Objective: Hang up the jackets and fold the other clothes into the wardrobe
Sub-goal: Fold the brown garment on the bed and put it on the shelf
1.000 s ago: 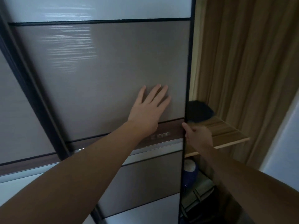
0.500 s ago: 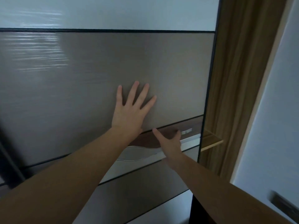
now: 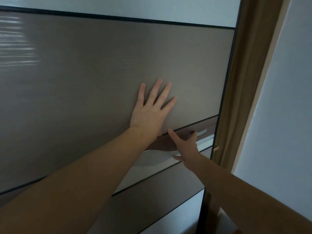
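Two hands, both open, holding nothing. Left hand [image 3: 149, 114] flat, fingers spread, pressing on the brown wardrobe door [image 3: 76, 81]. Right hand [image 3: 186, 146] just right of it, straight fingers touching the dark strip [image 3: 160, 143] above the silver handle [image 3: 148, 157]. Wooden wardrobe frame [image 3: 244, 78] at right.

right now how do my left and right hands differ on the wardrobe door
The left hand lies flat on the taupe panel, fingers spread and pointing up. The right hand sits lower, on the dark brown band. The right hand is also nearer than the left hand to the right edge of the wardrobe door. Both are open, hold nothing and touch the same door.
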Tool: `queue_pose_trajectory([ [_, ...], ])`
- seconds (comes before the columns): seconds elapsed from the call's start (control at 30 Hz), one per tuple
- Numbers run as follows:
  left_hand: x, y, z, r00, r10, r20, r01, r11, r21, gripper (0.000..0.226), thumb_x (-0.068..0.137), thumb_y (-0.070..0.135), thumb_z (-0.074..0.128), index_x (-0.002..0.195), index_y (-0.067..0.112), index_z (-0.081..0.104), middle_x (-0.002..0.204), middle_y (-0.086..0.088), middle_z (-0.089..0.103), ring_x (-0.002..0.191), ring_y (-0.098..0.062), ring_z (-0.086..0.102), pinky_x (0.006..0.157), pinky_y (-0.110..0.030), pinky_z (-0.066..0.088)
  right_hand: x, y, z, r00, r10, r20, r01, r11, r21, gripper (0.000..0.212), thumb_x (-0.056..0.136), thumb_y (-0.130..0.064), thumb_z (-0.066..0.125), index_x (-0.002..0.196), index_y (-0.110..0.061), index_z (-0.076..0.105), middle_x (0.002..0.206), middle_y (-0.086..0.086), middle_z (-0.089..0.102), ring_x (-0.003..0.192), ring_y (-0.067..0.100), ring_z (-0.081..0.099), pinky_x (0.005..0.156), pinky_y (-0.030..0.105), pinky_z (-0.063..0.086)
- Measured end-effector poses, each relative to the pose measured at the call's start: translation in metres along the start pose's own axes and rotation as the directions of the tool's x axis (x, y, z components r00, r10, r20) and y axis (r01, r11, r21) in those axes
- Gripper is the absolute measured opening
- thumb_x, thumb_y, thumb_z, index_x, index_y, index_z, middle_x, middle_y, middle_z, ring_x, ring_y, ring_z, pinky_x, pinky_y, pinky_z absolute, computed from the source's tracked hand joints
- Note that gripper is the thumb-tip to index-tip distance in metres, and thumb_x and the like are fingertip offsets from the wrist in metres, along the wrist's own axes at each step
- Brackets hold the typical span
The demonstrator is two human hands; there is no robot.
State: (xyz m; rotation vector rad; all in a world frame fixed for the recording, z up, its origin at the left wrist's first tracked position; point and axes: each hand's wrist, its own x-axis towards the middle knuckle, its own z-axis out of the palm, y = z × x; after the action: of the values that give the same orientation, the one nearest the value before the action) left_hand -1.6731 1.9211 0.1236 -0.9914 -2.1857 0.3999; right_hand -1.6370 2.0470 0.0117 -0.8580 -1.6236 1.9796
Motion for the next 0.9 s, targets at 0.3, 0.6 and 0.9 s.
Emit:
queue_pose_trajectory([
  [0.3, 0.017, 0.014, -0.002, 0.999, -0.008, 0.033, 0.008, 1.000, -0.005, 0.112, 0.077, 0.052, 0.072, 0.154, 0.032, -0.006, 0.156, -0.007, -0.034, 0.140, -0.040, -0.033, 0.092, -0.066, -0.028, 0.013, 0.001, -0.009, 0.999, 0.009, 0.048, -0.014, 0.994, 0.106, 0.122, 0.066, -0.050, 0.083, 0.151, -0.043, -0.005, 0.157, -0.002, 0.020, 0.131, 0.031, 0.039, 0.077, 0.043, 0.052],
  [0.6, 0.025, 0.022, -0.004, 0.998, -0.015, 0.068, 0.013, 1.000, 0.027, 0.117, 0.071, 0.050, 0.077, 0.153, 0.036, -0.005, 0.155, -0.007, -0.036, 0.139, -0.043, -0.034, 0.091, -0.069, -0.025, 0.030, -0.004, -0.028, 0.999, 0.019, 0.048, -0.026, 0.990, 0.141, 0.116, 0.069, -0.048, 0.083, 0.151, -0.043, 0.001, 0.157, -0.001, 0.021, 0.133, 0.030, 0.039, 0.087, 0.044, 0.051],
  [0.9, 0.033, 0.028, -0.002, 0.997, -0.018, 0.080, 0.015, 0.999, 0.033, 0.118, 0.068, 0.055, 0.078, 0.153, 0.039, -0.004, 0.154, -0.006, -0.038, 0.138, -0.043, -0.036, 0.093, -0.071, -0.024, 0.061, -0.014, -0.060, 0.999, 0.032, -0.013, -0.030, 0.988, 0.153, 0.112, 0.070, -0.053, 0.080, 0.153, -0.039, 0.004, 0.152, 0.004, 0.032, 0.135, 0.030, 0.038, 0.105, 0.056, 0.042],
])
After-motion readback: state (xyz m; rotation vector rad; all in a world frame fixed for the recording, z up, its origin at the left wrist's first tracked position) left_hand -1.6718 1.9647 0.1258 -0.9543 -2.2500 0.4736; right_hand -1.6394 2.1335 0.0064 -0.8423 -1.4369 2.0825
